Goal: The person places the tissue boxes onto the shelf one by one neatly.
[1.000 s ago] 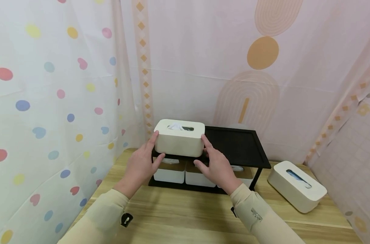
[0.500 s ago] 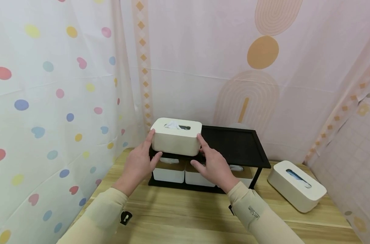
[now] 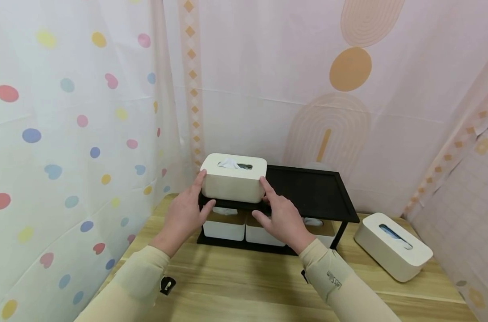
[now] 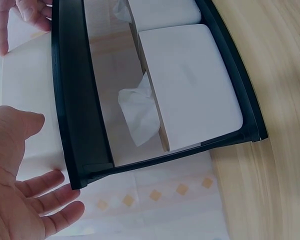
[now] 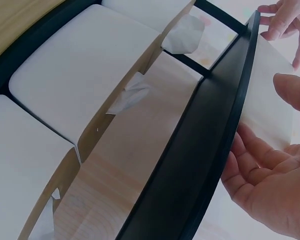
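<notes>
A cream tissue box (image 3: 233, 187), with white tissue showing in its top slot, sits on the left end of a black two-tier rack (image 3: 308, 190). My left hand (image 3: 183, 217) touches its left end with extended fingers, thumb apart near the front lower edge. At the other end my right hand (image 3: 285, 219) lays its fingers on the box's side, thumb held away from it. In the left wrist view the left hand (image 4: 20, 175) has its fingers spread along the cream box (image 4: 27, 90). The right wrist view shows the right hand (image 5: 275, 185) with its fingers slightly bent against the box end.
Beneath the rack's top stand several white boxes (image 3: 224, 230) with brown tops and tissues poking out. Another cream tissue box (image 3: 393, 246) lies on the wooden table (image 3: 236, 281) at the right. Patterned curtains (image 3: 244, 80) hang behind and on both sides.
The tissue box has slid a little to the left and slightly back on the rack's top, with both hands moving along with it. In the last half second it has hardly moved.
</notes>
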{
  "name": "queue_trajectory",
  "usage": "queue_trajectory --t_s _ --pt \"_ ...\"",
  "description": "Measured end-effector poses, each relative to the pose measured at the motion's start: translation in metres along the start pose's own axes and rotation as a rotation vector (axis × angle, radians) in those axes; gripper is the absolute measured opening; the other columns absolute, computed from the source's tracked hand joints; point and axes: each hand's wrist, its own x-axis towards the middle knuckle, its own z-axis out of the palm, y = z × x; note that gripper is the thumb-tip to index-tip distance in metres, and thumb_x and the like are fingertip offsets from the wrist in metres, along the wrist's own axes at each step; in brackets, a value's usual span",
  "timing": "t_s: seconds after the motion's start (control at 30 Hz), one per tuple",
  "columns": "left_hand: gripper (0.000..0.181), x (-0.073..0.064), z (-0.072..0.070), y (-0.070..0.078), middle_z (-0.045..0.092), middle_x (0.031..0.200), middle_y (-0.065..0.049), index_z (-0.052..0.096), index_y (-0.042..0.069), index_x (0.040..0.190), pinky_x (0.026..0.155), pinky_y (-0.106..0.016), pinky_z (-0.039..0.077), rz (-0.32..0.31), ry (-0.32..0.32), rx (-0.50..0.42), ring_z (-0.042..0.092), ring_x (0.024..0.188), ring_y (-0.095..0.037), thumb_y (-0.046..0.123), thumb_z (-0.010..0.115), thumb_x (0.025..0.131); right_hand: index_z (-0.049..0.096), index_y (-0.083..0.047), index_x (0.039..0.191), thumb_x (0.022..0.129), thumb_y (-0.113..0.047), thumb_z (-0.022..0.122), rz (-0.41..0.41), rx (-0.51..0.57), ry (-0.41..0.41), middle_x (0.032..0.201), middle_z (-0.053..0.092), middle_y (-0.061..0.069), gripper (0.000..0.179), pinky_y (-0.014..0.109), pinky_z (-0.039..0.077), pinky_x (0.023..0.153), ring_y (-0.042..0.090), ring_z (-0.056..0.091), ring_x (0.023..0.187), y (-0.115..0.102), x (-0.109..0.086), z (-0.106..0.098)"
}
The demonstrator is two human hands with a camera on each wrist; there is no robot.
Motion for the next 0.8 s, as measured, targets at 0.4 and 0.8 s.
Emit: queue_trajectory --t_s 0.4,0.8 --pt "0.090 -0.0004 0.0003 -0.0001 0.073 0.116 -0.025 0.021 0.015 0.171 0.082 -0.060 0.059 -0.004 -0.005 -0.003 0.069 0.092 -0.042 0.033 0.075 0.101 0.022 -0.021 0.173 0.099 -0.032 0.078 0.019 0.007 -0.011 0.129 0.076 0.015 0.093 0.053 0.061 0.092 0.035 0.073 0.109 0.0000 0.0001 0.0000" --pt "0.091 -0.0009 0.0022 -0.0008 0.072 0.108 -0.023 0.022 0.015 0.171 0.079 -0.058 0.059 0.014 0.024 -0.015 0.069 0.087 -0.041 0.032 0.077 0.100 0.022 -0.020 0.173 0.100 -0.034 0.078 0.008 0.004 -0.014 0.147 0.068 0.012 0.093 0.053 0.059 0.100 0.033 0.070 0.123 -0.0001 0.0005 -0.0015"
